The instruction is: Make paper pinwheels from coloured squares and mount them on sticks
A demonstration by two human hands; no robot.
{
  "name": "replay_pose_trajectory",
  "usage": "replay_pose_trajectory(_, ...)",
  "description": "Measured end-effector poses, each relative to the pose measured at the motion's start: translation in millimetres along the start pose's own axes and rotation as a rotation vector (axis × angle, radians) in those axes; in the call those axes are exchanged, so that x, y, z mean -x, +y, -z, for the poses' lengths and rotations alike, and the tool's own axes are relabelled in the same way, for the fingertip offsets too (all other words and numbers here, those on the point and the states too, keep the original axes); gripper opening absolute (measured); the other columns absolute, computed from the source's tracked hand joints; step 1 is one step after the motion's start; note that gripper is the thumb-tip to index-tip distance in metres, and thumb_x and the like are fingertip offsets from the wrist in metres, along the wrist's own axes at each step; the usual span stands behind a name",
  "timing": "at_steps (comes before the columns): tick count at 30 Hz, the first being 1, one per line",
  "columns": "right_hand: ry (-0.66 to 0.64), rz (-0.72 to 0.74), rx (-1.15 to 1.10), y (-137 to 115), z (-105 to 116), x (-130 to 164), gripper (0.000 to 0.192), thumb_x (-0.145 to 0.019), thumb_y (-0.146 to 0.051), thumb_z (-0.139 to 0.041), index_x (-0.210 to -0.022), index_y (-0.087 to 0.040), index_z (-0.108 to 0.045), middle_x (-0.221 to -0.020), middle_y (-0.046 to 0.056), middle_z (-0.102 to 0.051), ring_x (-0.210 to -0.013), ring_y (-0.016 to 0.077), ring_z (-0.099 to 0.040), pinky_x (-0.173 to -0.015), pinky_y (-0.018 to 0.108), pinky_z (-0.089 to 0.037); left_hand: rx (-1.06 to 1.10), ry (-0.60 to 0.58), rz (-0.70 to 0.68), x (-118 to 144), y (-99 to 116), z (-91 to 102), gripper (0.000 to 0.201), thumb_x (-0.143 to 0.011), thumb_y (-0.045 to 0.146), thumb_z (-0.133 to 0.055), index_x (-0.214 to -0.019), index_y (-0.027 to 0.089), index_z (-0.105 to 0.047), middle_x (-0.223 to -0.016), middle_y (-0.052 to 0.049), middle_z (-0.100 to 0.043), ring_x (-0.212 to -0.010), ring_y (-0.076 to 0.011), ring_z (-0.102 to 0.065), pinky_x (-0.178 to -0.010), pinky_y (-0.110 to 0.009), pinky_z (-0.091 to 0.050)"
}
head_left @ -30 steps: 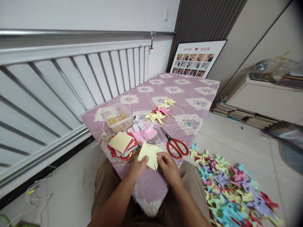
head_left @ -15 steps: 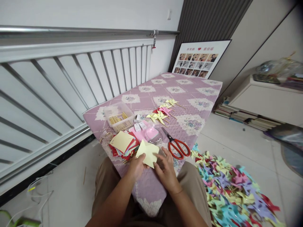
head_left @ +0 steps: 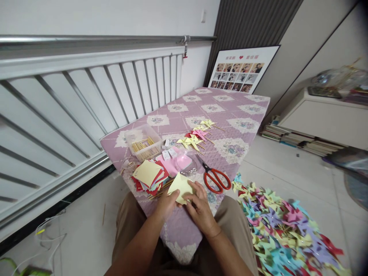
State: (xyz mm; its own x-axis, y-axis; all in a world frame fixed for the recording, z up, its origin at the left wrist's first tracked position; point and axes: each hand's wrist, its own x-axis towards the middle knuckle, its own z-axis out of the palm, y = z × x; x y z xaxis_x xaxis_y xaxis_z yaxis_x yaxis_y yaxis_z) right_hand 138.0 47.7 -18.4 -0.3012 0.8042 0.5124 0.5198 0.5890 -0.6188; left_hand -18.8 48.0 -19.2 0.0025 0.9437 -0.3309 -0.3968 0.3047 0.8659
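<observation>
While held, yellow paper [head_left: 178,186] tip-up

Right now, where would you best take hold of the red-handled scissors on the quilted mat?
Grip the red-handled scissors by the red loops, coming from the near side: the loops lie toward the person and unobstructed, while the dark blades point away toward the pink paper.

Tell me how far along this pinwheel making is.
Done: a big heap of finished pinwheels on the floor, plus a few pinwheels on sticks on the table. In hand: the left hand and right hand are folding a yellow paper square. Left: a stack of cut paper squares and a box of sticks.
</observation>
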Motion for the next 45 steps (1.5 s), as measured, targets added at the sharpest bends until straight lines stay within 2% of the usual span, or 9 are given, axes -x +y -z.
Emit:
replay_pose_trajectory(3,-0.026,-0.024,-0.025,-1.3,2.2,-1.3,0.013,-0.089,-0.025,-0.056,-0.088,-0.025,-0.069,-0.139,0.009,-0.051,-0.134,0.0334,-0.037,-0.108,0.060,-0.032,0.003,-0.061,0.007,0.3,1.6,-0.8,0.041,-0.073,0.041,-0.072,-0.105,0.016,-0.066,-0.086,-0.007,-0.071,-0.059,-0.0138,-0.057,-0.051,-0.025,-0.042)
replay_pose_trajectory(11,-0.033,-0.085,-0.093,-0.1,3.5,-2.8,0.016,-0.091,-0.029,-0.055,-0.084,-0.025,-0.069,-0.138,0.010,-0.052,-0.134,0.0319,-0.037,-0.110,0.057,-0.031,0.041,-0.003,0.016,6.1,10.2,-14.4,0.042,-0.069,0.041,-0.074,-0.102,0.015,-0.067,-0.085,-0.006,-0.071,-0.065,-0.0149,-0.059,-0.054,-0.025,-0.041)
replay_pose_trajectory(14,-0.034,-0.111,-0.116,-1.0,4.1,-4.3,0.019,-0.092,-0.030,-0.053,-0.081,-0.024,-0.067,-0.137,0.010,-0.053,-0.134,0.0312,-0.037,-0.110,0.056,-0.030,0.068,0.053,0.020,9.6,11.8,-22.6,0.040,-0.068,0.036,-0.074,-0.103,0.017,-0.067,-0.089,-0.006,-0.072,-0.068,-0.0159,-0.061,-0.056,-0.025,-0.044)
replay_pose_trajectory(19,0.001,-0.163,-0.151,-3.1,4.8,-6.7,0.020,-0.092,-0.030,-0.051,-0.077,-0.024,-0.063,-0.133,0.010,-0.055,-0.130,0.0299,-0.041,-0.108,0.056,-0.032,0.146,0.064,0.044,12.8,9.3,-32.0,0.035,-0.069,0.033,-0.073,-0.101,0.019,-0.069,-0.097,-0.007,-0.073,-0.080,-0.0197,-0.065,-0.064,-0.027,-0.050)
replay_pose_trajectory(31,0.108,-0.234,-0.194,0.3,1.0,-6.6,0.015,-0.086,-0.026,-0.057,-0.072,-0.023,-0.059,-0.126,0.011,-0.057,-0.122,0.0291,-0.048,-0.104,0.051,-0.034,0.145,0.090,-0.003,15.9,5.4,-33.0,0.047,-0.069,0.036,-0.075,-0.111,0.020,-0.065,-0.112,-0.010,-0.071,-0.098,-0.0266,-0.068,-0.074,-0.032,-0.056)
replay_pose_trajectory(40,0.105,-0.277,-0.208,-0.9,1.1,-8.4,0.015,-0.084,-0.022,-0.059,-0.069,-0.023,-0.056,-0.125,0.011,-0.058,-0.122,0.0288,-0.048,-0.103,0.049,-0.034,0.156,0.070,-0.050,15.5,-1.2,-31.7,0.039,-0.075,0.031,-0.070,-0.112,0.021,-0.064,-0.118,-0.009,-0.069,-0.104,-0.0256,-0.066,-0.082,-0.034,-0.056)
replay_pose_trajectory(45,0.115,-0.281,-0.211,-2.1,1.8,-9.3,0.015,-0.083,-0.021,-0.058,-0.068,-0.022,-0.056,-0.124,0.012,-0.059,-0.121,0.0295,-0.049,-0.102,0.050,-0.034,0.105,0.075,-0.051,14.2,-1.7,-33.0,0.039,-0.072,0.032,-0.072,-0.109,0.022,-0.065,-0.115,-0.008,-0.071,-0.103,-0.0265,-0.067,-0.081,-0.034,-0.056)
